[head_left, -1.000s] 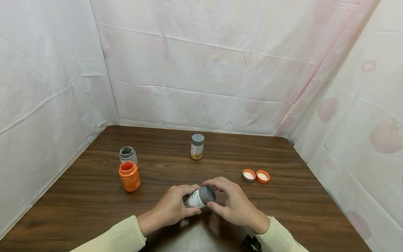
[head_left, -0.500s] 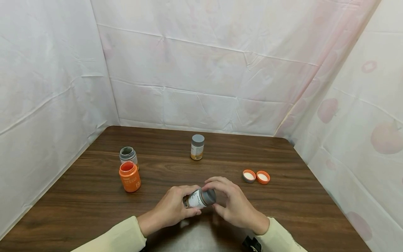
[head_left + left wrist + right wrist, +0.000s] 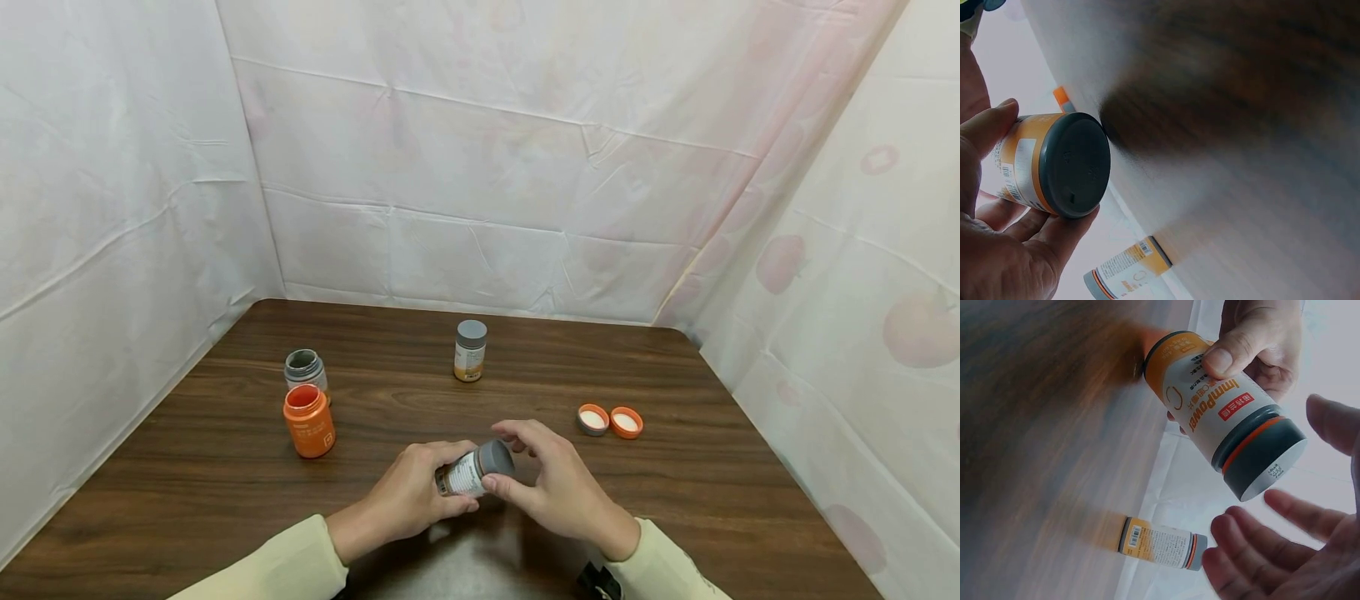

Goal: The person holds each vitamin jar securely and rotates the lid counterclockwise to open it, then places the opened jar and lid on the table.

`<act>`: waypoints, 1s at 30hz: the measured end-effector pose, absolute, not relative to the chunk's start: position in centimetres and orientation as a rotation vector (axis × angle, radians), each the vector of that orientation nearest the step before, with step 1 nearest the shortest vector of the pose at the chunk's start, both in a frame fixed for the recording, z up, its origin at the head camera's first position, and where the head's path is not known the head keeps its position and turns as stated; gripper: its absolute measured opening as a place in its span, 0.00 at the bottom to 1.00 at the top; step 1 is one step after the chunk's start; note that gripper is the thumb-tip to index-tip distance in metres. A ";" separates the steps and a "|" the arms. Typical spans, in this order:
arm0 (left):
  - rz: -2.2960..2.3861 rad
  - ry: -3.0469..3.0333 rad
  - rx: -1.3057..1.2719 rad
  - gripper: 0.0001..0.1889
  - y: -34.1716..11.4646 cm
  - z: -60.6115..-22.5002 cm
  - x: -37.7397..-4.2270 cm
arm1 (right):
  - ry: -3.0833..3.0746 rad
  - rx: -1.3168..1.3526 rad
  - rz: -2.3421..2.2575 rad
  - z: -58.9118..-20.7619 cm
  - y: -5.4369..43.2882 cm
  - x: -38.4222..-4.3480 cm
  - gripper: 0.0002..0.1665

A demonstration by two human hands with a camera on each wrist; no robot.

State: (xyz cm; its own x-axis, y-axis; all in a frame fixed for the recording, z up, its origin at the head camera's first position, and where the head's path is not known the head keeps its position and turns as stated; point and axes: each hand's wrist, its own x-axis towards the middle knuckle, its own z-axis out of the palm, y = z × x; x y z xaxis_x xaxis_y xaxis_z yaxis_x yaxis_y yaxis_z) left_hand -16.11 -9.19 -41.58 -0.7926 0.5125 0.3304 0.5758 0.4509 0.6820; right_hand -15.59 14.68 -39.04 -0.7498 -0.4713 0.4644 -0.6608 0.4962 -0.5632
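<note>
Left hand point(image 3: 416, 492) has fingers and thumb wrapped around the white-and-orange jar point(image 3: 461, 477), "ImmPower" on its label. Jar sits between the two hands, tilted, grey cap point(image 3: 497, 458) on and facing the right hand point(image 3: 562, 492). Right hand's fingers and thumb are spread around that cap, not clamped; right-wrist view shows gaps, can't tell if the thumb touches. Left of and beyond the left hand: orange jar point(image 3: 310, 427), uncapped, upright; behind it, partly hidden, an uncapped grey-necked jar point(image 3: 306, 371), also upright. Straight beyond both hands: a second capped jar point(image 3: 470, 354), upright. Beyond the right hand, off to its right: grey-and-orange lid point(image 3: 592, 419) and orange lid point(image 3: 626, 422), side by side, white insides up. Dark wood-grain tabletop point(image 3: 712, 467), pale sheeting point(image 3: 480, 167) around it.
</note>
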 end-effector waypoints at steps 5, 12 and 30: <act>-1.277 -2.614 -0.972 0.26 -9.2 -41.6 -16.1 | -2.632 0.779 1.033 -39.0 14.4 -15.5 0.28; -1.288 -2.621 -0.969 0.26 -9.2 -41.5 -16.0 | -2.701 0.702 1.015 -38.9 14.3 -15.6 0.24; -1.258 -2.626 -0.969 0.27 -9.2 -41.5 -16.0 | -2.633 0.924 1.099 -38.8 14.9 -15.6 0.26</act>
